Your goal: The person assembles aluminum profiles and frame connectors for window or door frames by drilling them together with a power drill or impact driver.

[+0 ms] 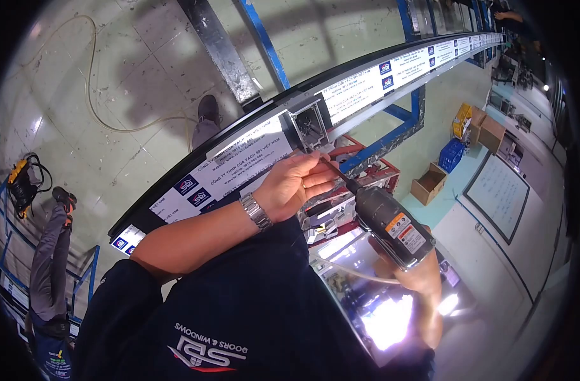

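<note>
My right hand (pixel 420 273) is wrapped round the grip of a dark power screwdriver (pixel 395 228) with orange and white labels. Its long thin bit (pixel 341 175) points up and left, towards a metal frame profile (pixel 239 162) covered in printed white film. At the bit's tip, the thumb and forefinger of my left hand (pixel 296 184) are pinched together, the other fingers loosely curled. What lies between them is too small to make out. A metal watch is on that wrist. Just beyond the fingertips is the profile's open, hollow end (pixel 310 127), beside another film-covered length (pixel 391 73).
Blue steel supports (pixel 391 136) carry the profile. A red rack (pixel 379 174) with parts sits below my hands. Cardboard boxes (pixel 429 184), a blue crate (pixel 452 155) and a whiteboard (pixel 496 197) are at right. A hose (pixel 93 82) crosses the floor. Another person's legs (pixel 49 267) show at left.
</note>
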`<state>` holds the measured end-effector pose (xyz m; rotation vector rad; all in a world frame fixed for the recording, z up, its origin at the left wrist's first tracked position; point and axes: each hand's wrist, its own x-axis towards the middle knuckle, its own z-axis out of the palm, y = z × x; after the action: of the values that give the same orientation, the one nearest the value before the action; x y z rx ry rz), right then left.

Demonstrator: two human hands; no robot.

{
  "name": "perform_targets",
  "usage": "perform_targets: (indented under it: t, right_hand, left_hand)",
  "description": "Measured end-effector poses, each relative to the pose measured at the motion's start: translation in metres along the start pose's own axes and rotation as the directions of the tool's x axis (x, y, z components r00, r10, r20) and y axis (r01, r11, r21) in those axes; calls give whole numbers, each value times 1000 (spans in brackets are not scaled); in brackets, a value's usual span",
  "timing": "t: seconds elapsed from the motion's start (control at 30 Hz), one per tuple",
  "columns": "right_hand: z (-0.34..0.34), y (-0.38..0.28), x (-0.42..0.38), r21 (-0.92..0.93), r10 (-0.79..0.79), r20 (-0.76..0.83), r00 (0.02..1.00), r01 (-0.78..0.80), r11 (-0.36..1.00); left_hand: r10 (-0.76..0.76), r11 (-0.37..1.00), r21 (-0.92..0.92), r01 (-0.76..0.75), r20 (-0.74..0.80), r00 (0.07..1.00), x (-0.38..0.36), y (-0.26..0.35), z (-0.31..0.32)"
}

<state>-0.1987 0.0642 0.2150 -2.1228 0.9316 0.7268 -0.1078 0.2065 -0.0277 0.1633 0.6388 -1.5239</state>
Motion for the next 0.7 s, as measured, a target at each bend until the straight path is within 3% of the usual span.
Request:
perform_targets:
  t: [0.1,0.13,0.2,0.23,0.3,0.33,0.37,0.43,0.5,0.7]
  right_hand:
    - [-4,-5,10,-31,69,54,996,-68,997]
    - [-4,10,8,-143,50,35,998,-45,989]
    - [2,20,15,-293,-78,-35,996,65,954]
    - [2,14,22,-233,-41,-29,999,33,972]
    - [4,2,37,-113,33,-18,999,-35,993]
    - [-2,-6,47,-88,35,67,997,-29,996]
    - [-1,-5,46,-99,-28,44,999,32,995]
    - [2,-3,45,-131,-154,-2,988,153,980]
    - [-2,-10,56,-28,-95,143,985,100,995]
    - [-2,-15,59,-91,-54,154,987,68,994]
  left_hand:
    - [-4,999,42,6,-62,998,-3,2,-3]
    - [-8,998,67,15,-96,995,-6,5,-1]
    - [55,924,382,1,-134,989,-22,18,1]
    - [89,850,527,1,-145,985,-29,23,0]
    - [353,669,714,-208,-58,934,-32,19,-13]
    - [470,569,758,-319,18,882,-31,17,-18]
    - [568,454,789,-413,101,817,-32,14,-25]
    - [484,468,808,-359,105,869,-31,16,-24]
    - [449,469,827,-310,79,890,-27,13,-25]
    - [477,598,694,-401,93,874,-23,7,-28]
